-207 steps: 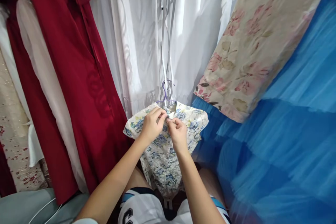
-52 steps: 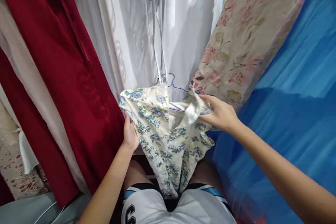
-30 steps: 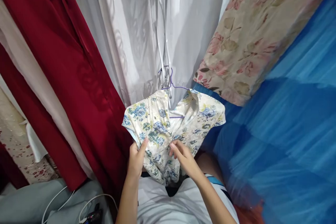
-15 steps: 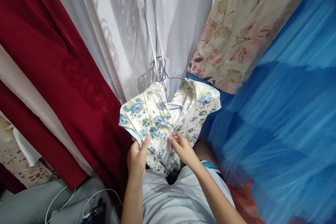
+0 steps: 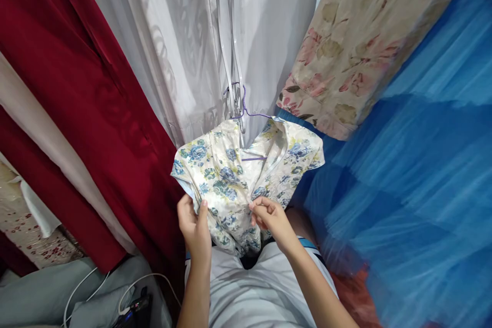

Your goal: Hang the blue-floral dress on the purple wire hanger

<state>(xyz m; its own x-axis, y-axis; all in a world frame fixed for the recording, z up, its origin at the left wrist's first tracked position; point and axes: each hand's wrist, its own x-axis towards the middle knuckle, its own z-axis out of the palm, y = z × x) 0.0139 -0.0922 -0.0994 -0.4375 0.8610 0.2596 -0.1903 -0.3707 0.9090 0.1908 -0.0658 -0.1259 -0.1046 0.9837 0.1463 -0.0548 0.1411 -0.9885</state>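
Observation:
A short-sleeved floral dress (image 5: 226, 174), cream with blue flowers and green leaves, hangs by a purple wire hanger (image 5: 257, 114) in front of me. Its V-neck opening gapes, and the lower part bunches over my lap, where its end is hidden. My left hand (image 5: 195, 220) grips the dress's left side below the sleeve, thumb on the front and fingers partly behind the cloth. At the bottom of the neck opening, the thumb and fingertips of my right hand (image 5: 267, 214) pinch the front edge. Whether a small fastener sits between those fingertips, I cannot make out.
White ribbon-like straps (image 5: 223, 36) dangle by the hanger before a white curtain (image 5: 184, 36). Dark red cloth (image 5: 126, 138) hangs at left, pink-flowered fabric (image 5: 330, 56) and blue tulle (image 5: 415, 189) at right. A white cable (image 5: 148, 275) and a black device (image 5: 136, 312) lie on grey cushioning at lower left.
My left hand has shifted slightly left and up along the dress's side, spreading the front. My right hand still pinches the neck opening's lower end, moved slightly right.

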